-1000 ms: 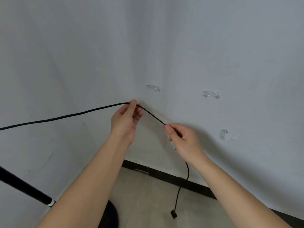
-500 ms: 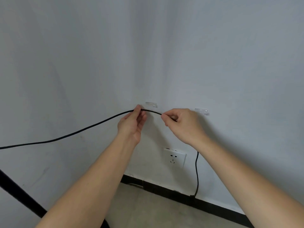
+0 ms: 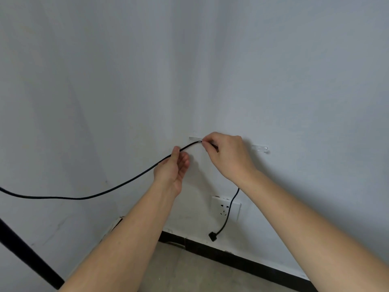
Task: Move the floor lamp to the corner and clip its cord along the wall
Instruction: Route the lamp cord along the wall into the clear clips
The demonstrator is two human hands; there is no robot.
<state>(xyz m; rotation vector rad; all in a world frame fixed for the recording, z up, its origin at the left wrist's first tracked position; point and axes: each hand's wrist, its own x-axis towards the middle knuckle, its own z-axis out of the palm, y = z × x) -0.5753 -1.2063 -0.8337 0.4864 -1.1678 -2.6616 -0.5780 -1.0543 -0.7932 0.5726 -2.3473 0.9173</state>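
Observation:
A thin black cord [image 3: 117,188] runs in from the left edge and rises to the wall near the corner. My left hand [image 3: 171,169] pinches it just below a clear wall clip [image 3: 194,139]. My right hand [image 3: 226,153] grips the cord right at that clip, pressing it against the wall. Past my right hand the cord drops and ends in a black plug [image 3: 213,236] hanging free. A second clear clip [image 3: 260,148] sits on the wall to the right. The lamp's black pole [image 3: 25,256] slants across the lower left.
A white wall socket [image 3: 226,208] sits below the clips, with the cord hanging in front of it. A black skirting board [image 3: 252,263] lines the foot of the right wall above a beige floor [image 3: 179,270].
Both hands have lifted the cord up to the first clip. My right hand moved left onto the clip. The plug has risen off the floor and hangs by the socket.

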